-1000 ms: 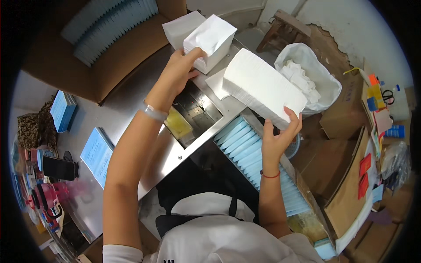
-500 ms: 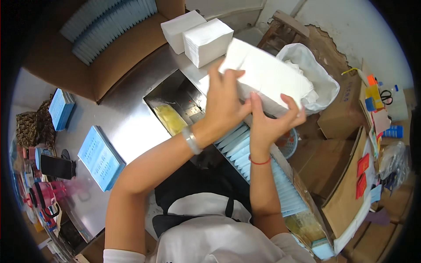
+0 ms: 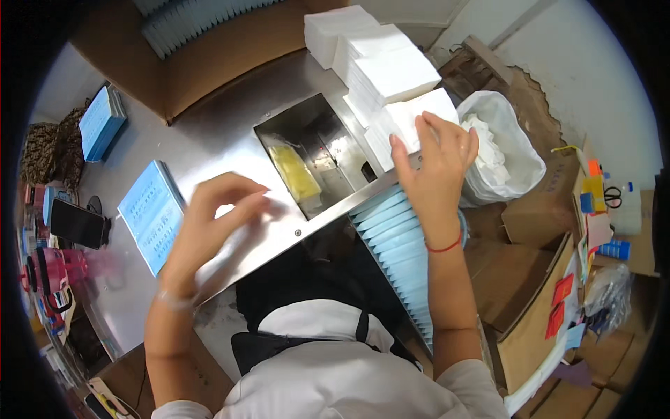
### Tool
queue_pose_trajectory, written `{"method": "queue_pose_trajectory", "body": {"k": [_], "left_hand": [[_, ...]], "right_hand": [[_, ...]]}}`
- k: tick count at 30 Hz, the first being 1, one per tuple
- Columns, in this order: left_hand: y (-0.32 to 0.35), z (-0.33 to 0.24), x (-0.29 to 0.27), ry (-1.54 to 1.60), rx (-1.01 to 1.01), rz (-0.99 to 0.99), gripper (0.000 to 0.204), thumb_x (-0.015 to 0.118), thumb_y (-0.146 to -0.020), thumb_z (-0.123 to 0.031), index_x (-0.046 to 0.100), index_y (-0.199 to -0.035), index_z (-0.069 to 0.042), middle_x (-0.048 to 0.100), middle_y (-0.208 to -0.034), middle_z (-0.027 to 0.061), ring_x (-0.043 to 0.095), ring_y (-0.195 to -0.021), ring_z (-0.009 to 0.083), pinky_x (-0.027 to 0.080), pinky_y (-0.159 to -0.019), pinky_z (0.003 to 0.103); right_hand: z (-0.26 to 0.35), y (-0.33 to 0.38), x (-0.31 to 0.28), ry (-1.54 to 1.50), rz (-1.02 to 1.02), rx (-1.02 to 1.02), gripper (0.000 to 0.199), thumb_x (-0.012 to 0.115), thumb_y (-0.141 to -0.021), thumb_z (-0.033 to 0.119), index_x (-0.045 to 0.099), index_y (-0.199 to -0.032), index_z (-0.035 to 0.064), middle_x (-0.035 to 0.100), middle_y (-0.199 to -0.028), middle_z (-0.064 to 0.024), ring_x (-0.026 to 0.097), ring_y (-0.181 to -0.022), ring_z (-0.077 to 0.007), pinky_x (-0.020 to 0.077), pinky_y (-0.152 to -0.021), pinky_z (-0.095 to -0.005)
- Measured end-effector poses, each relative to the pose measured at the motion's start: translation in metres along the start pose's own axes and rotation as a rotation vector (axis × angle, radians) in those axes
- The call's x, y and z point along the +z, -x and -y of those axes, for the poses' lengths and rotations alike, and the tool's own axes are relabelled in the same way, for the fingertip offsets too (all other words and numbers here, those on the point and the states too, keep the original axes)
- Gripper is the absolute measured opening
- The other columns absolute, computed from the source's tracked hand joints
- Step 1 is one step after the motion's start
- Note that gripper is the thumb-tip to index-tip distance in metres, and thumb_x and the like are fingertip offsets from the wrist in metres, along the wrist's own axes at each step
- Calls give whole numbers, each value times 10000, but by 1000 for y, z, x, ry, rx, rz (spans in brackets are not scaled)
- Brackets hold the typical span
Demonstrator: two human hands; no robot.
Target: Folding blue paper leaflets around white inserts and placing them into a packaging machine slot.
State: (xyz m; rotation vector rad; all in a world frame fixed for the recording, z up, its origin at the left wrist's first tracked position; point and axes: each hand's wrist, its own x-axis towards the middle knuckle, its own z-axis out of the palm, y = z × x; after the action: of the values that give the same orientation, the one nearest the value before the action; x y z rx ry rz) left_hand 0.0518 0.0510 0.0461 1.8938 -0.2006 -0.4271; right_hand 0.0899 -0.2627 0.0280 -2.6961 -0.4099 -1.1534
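My left hand point(image 3: 218, 220) is over the steel table, a little right of a flat blue-printed pack point(image 3: 151, 209). Its thumb and fingers are apart with nothing between them, slightly smeared by motion. At the table's right edge, my right hand point(image 3: 438, 157) has its fingers spread over the near corner of a white stack of folded paper point(image 3: 412, 114); I cannot tell how firmly they touch it. Behind that stack stand several more white paper stacks point(image 3: 396, 72) in a row. Left of them, a rectangular opening point(image 3: 331, 150) in the table holds a yellow piece point(image 3: 294, 171).
A white-lined bin point(image 3: 513, 174) with crumpled white paper stands right of the stacks. Pale blue packs point(image 3: 394, 237) fill a box below the table edge. At far left are a large carton point(image 3: 209, 73), another blue pack point(image 3: 101, 126), a phone point(image 3: 78, 225) and a pink bottle point(image 3: 63, 269).
The white stack both hands held in the air now sits on the table by the other stacks. My left hand has let go and swung left; my right hand stays by the stack.
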Motion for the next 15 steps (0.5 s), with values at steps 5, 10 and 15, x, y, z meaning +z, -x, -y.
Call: {"method": "queue_pose_trajectory", "body": {"k": [5, 10, 15], "left_hand": [[100, 82, -22, -1039, -101, -695, 396, 566, -974, -223, 575, -1366, -171, 406, -1526, 124, 415, -1363, 374, 384, -1046, 492], [83, 70, -16, -1302, -235, -611, 497, 512, -1004, -286, 442, -1487, -192, 388, -1544, 125, 342, -1407, 423, 327, -1068, 572], [98, 99, -39, -1119, -173, -840, 222, 613, -961, -183, 577, -1119, -31, 586, -1065, 187, 551, -952, 368, 433, -855, 441]], "right_hand": [[3, -10, 5, -165, 22, -22, 197, 707, -806, 112, 715, -960, -9, 632, -1008, -114, 557, -946, -333, 445, -937, -494], [-5, -12, 1, -230, 33, 13, 139, 653, -803, 48, 725, -890, -32, 644, -932, -112, 557, -874, -315, 461, -802, -414], [4, -14, -4, -234, 106, 32, 194, 668, -787, 44, 719, -957, -36, 639, -969, -118, 559, -924, -312, 471, -830, -395]]}}
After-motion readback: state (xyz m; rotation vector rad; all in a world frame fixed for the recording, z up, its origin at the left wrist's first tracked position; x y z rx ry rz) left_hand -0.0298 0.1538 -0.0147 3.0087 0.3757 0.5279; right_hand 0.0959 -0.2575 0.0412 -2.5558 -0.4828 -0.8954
